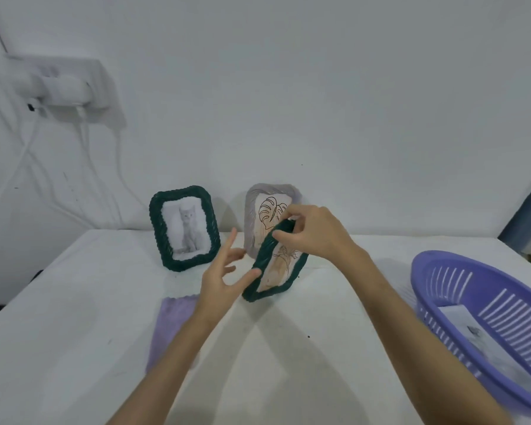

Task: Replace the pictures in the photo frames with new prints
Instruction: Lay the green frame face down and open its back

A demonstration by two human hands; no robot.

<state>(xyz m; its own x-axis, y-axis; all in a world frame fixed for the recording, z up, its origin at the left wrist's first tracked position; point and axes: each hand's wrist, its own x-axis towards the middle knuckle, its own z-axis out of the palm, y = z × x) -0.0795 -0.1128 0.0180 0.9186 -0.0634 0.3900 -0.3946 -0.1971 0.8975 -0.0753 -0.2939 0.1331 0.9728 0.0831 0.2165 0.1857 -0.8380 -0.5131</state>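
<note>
two hands [224, 279] [311, 233] on tilted green frame [259, 265], no legible writing

left hand [224, 277] fingers spread, right hand [313, 233] pinching

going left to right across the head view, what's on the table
purple cloth → green frame with the cat photo → left hand → tilted green frame pinched by the right hand → purple basket

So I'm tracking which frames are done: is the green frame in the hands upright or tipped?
Tipped. The held green frame leans back, bottom edge near the table, right hand gripping its top.
</note>
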